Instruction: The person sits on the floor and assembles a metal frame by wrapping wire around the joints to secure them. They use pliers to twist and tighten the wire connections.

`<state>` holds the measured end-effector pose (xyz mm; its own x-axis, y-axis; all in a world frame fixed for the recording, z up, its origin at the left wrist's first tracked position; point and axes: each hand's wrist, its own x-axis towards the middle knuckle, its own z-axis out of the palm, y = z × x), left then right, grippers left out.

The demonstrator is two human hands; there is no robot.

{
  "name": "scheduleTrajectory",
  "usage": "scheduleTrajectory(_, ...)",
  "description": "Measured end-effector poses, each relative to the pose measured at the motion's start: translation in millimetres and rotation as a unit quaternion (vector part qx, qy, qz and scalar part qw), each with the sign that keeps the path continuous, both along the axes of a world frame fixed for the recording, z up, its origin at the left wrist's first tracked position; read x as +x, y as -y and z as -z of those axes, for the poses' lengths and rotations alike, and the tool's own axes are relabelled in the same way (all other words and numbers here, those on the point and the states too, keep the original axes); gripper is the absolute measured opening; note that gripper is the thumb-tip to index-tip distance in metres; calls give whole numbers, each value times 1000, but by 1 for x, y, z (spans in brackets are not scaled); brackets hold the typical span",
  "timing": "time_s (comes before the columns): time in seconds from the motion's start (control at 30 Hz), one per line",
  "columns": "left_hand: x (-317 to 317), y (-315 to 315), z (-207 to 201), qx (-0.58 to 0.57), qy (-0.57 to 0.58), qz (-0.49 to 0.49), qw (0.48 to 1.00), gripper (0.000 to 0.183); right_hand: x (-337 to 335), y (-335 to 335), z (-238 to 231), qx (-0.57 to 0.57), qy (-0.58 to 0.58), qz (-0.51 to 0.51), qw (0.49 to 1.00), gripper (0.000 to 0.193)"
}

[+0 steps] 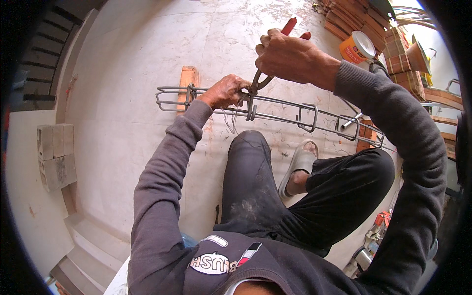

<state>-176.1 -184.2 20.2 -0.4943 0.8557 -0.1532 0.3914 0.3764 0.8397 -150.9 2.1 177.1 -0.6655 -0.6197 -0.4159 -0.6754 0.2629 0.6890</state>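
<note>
A long, narrow rebar cage (315, 118) with bent stirrups lies across in front of me, raised on a wooden block (188, 76) at the left and another wooden block (365, 133) at the right. My right hand (292, 60) is closed round red-handled pincers (291, 25), whose dark jaws meet the cage at a stirrup left of its middle. Just left of the jaws, my left hand (226, 92) is pinched at the upper bars. Thin binding wire (231, 123) hangs down from its fingers. Its fingertips are partly hidden.
My bent knees and a sandalled foot (301, 164) are close to the cage's near side. Wire scraps litter the pale floor. At the far right stand an orange-and-white bucket (358, 46) and stacked tiles (351, 22). Grey blocks (56, 152) stand at left; tools lie lower right.
</note>
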Motion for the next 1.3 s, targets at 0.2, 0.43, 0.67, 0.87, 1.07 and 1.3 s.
scheduleTrajectory(0.2,1,-4,-2,14,24,-22,999,34,-1,-64,30,-279,88,-20,956,8)
scheduleTrajectory(0.43,8,5,-17,-3,42,-37,998,32,6,-25,-14,-176,309,328,875,18)
scheduleTrajectory(0.67,4,2,-5,27,-52,1,998,30,32,-88,37,-403,493,544,547,14)
scheduleTrajectory(0.87,4,7,-2,31,-34,-20,999,36,56,-85,38,-494,583,588,265,12)
scheduleTrajectory(1.07,5,8,-11,7,6,-13,1000,31,62,-59,17,-427,514,609,426,12)
scheduleTrajectory(1.3,6,13,-6,41,44,-25,998,30,87,-60,30,-498,521,627,296,19)
